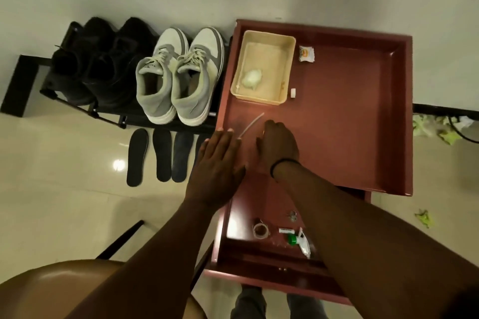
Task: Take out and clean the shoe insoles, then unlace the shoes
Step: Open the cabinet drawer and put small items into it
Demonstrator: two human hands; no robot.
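A pair of grey-and-white sneakers (178,77) stands laced on a black shoe rack (26,80), next to a pair of black shoes (98,65). Several dark insoles (162,154) lie in a row on the floor in front of the rack; my left hand covers part of the rightmost one. My left hand (216,163) lies flat with straight fingers over the left edge of the red table (350,124). My right hand (278,147) rests on the table with fingers curled down, hiding what is beneath. A thin white strip (252,124) lies between the two hands.
A cream tray (290,59) holding a white wad (251,77) sits at the table's far left, with a small packet (306,54) beside it. An open drawer below holds a tape roll (260,230) and a green-capped item (291,238). A tan chair (64,287) is at the bottom left.
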